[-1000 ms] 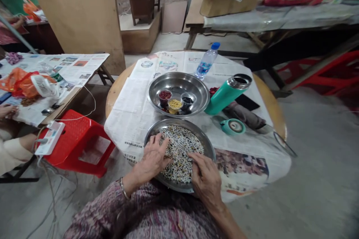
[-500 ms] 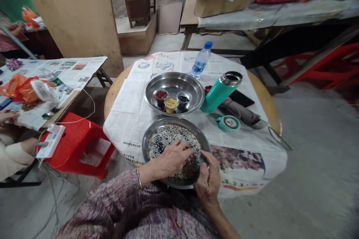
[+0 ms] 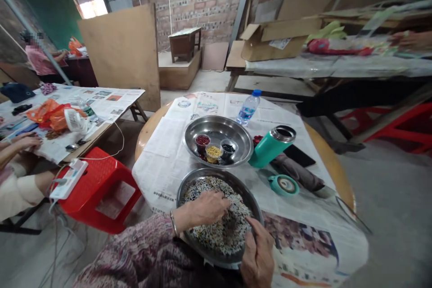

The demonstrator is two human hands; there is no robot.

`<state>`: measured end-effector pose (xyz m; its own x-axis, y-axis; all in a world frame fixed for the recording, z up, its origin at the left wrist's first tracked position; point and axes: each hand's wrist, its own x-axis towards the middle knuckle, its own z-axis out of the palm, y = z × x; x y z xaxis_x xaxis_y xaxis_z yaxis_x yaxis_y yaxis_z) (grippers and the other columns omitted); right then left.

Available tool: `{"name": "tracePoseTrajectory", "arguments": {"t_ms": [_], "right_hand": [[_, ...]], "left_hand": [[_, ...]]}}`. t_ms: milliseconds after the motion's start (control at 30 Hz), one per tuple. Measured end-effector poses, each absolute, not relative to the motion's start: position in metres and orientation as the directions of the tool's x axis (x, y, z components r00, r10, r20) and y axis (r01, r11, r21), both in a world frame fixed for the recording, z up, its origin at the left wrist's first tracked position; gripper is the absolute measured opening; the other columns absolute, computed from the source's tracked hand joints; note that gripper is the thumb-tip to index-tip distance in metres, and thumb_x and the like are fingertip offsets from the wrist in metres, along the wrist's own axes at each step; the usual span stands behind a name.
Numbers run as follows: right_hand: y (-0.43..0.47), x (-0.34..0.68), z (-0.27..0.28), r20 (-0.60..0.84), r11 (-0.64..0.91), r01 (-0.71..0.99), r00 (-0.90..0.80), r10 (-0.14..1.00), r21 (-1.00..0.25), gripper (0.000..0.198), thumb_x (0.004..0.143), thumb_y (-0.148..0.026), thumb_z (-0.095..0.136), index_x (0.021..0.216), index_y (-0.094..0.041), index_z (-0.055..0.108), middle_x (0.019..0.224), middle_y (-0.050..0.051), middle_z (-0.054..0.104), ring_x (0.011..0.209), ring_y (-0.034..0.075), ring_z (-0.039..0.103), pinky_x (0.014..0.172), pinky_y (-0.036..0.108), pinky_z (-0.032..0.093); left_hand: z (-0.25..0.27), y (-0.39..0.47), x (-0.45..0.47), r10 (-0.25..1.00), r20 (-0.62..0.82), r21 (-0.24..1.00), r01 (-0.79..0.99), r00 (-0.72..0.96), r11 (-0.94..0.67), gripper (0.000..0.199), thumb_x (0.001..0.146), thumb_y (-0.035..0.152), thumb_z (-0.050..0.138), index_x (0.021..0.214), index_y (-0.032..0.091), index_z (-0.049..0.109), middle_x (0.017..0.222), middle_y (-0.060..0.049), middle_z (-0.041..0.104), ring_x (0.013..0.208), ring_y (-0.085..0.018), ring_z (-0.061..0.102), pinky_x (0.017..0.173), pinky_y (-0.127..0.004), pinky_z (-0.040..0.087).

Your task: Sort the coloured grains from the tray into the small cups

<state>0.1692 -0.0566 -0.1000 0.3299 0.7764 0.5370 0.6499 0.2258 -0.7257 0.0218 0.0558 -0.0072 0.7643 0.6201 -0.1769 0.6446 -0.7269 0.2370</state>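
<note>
A steel basin (image 3: pixel 249 192) near the table's front edge holds a mix of white, black and some yellow grains (image 3: pixel 221 236). My left hand (image 3: pixel 206 208) is over this mix, its curled fingertips down among the grains; whatever they pinch is hidden. On the basin's right rim my right hand (image 3: pixel 258 252) keeps a grip, thumb and fingers on either side. Just beyond stands a second steel basin (image 3: pixel 219 123). Inside it are small clear cups of red beans (image 3: pixel 202 140), yellow beans (image 3: pixel 213 152) and black beans (image 3: pixel 228 148), with loose red beans around them.
A green flask (image 3: pixel 272 147) without its lid, the lid (image 3: pixel 284 185), a folded umbrella (image 3: pixel 299 173) and a water bottle (image 3: pixel 249 108) stand or lie to the right. A red stool (image 3: pixel 101 189) carries a power strip (image 3: pixel 69 179). Another person's hands (image 3: pixel 25 142) are at the left table.
The view has tilted upward, so the table sits lower in it. My left hand has shifted over the grains, which look more evenly mixed. My right hand stays on the rim.
</note>
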Motion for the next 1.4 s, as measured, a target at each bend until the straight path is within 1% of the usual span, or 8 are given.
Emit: {"name": "tracePoseTrajectory", "arguments": {"t_ms": [233, 333, 567, 733, 833, 1033, 1233, 1400], "right_hand": [[-0.058, 0.168, -0.09, 0.533, 0.206, 0.688, 0.302, 0.791, -0.696, 0.032, 0.099, -0.028, 0.041, 0.125, -0.019, 0.057, 0.117, 0.014, 0.063, 0.111, 0.028, 0.056, 0.095, 0.047, 0.043], [-0.058, 0.168, -0.076, 0.542, 0.219, 0.722, 0.25, 0.802, -0.656, 0.026, 0.097, -0.024, 0.047, 0.119, -0.019, 0.059, 0.112, 0.011, 0.065, 0.109, 0.026, 0.058, 0.096, 0.045, 0.043], [-0.05, 0.187, -0.031, 0.414, 0.405, 0.838, -0.244, 0.877, -0.365, 0.021, 0.085, -0.007, 0.05, 0.084, -0.024, 0.062, 0.08, -0.001, 0.069, 0.087, 0.021, 0.06, 0.112, 0.054, 0.024], [-0.045, 0.188, -0.02, 0.161, 0.565, 0.752, -0.545, 0.823, -0.341, 0.026, 0.073, -0.001, 0.052, 0.065, -0.024, 0.059, 0.064, -0.002, 0.063, 0.068, 0.018, 0.054, 0.092, 0.042, 0.037], [-0.034, 0.18, -0.025, 0.102, 0.565, 0.746, -0.569, 0.816, -0.353, 0.033, 0.073, 0.002, 0.049, 0.082, -0.025, 0.067, 0.079, 0.001, 0.069, 0.076, 0.019, 0.058, 0.08, 0.037, 0.041], [0.001, 0.161, -0.023, 0.208, 0.427, 0.857, -0.379, 0.902, -0.289, 0.045, 0.089, -0.012, 0.048, 0.132, -0.021, 0.058, 0.122, 0.012, 0.066, 0.108, 0.027, 0.056, 0.088, 0.043, 0.046], [-0.002, 0.129, -0.022, 0.215, 0.688, 0.643, -0.659, 0.721, -0.336, 0.027, 0.087, -0.024, 0.063, 0.114, -0.024, 0.066, 0.132, 0.01, 0.06, 0.128, 0.029, 0.047, 0.11, 0.057, 0.036], [0.01, 0.151, -0.036, 0.284, 0.598, 0.758, -0.532, 0.798, -0.26, 0.021, 0.089, -0.013, 0.055, 0.102, -0.022, 0.069, 0.123, 0.011, 0.064, 0.121, 0.027, 0.051, 0.107, 0.054, 0.04]], "left_hand": [[-0.002, 0.025, -0.021, 0.682, -0.103, 0.292, 0.677, 0.724, -0.675, 0.014, 0.093, 0.032, 0.061, 0.094, 0.019, 0.064, 0.115, -0.008, 0.06, 0.107, -0.024, 0.057, 0.087, -0.037, 0.054], [-0.005, 0.021, -0.037, 0.722, 0.039, 0.397, 0.653, 0.691, -0.645, 0.015, 0.097, 0.015, 0.05, 0.102, 0.019, 0.063, 0.116, -0.007, 0.058, 0.107, -0.02, 0.054, 0.094, -0.035, 0.052], [-0.032, 0.02, -0.049, 0.77, 0.364, 0.525, 0.568, 0.523, -0.634, 0.019, 0.098, 0.011, 0.045, 0.096, 0.017, 0.064, 0.09, -0.005, 0.062, 0.089, -0.016, 0.059, 0.082, -0.03, 0.055], [-0.032, 0.017, -0.044, 0.779, 0.468, 0.582, 0.518, 0.418, -0.627, 0.018, 0.096, 0.01, 0.048, 0.104, 0.017, 0.063, 0.096, -0.007, 0.064, 0.093, -0.016, 0.062, 0.082, -0.031, 0.057], [-0.032, 0.016, -0.045, 0.774, 0.514, 0.6, 0.49, 0.369, -0.632, 0.021, 0.094, 0.007, 0.05, 0.108, 0.018, 0.063, 0.099, -0.007, 0.066, 0.094, -0.016, 0.062, 0.083, -0.032, 0.056], [-0.033, 0.015, -0.048, 0.738, 0.597, 0.592, 0.449, 0.313, -0.669, 0.02, 0.09, 0.007, 0.055, 0.104, 0.019, 0.062, 0.091, -0.005, 0.067, 0.088, -0.017, 0.064, 0.082, -0.035, 0.054], [-0.031, 0.015, -0.05, 0.763, 0.561, 0.605, 0.471, 0.319, -0.642, 0.021, 0.09, 0.005, 0.053, 0.105, 0.018, 0.062, 0.096, -0.006, 0.067, 0.09, -0.016, 0.062, 0.085, -0.034, 0.053], [-0.033, 0.016, -0.05, 0.772, 0.551, 0.612, 0.476, 0.316, -0.631, 0.019, 0.092, 0.009, 0.051, 0.103, 0.019, 0.063, 0.093, -0.006, 0.067, 0.09, -0.017, 0.063, 0.082, -0.034, 0.054]]}}
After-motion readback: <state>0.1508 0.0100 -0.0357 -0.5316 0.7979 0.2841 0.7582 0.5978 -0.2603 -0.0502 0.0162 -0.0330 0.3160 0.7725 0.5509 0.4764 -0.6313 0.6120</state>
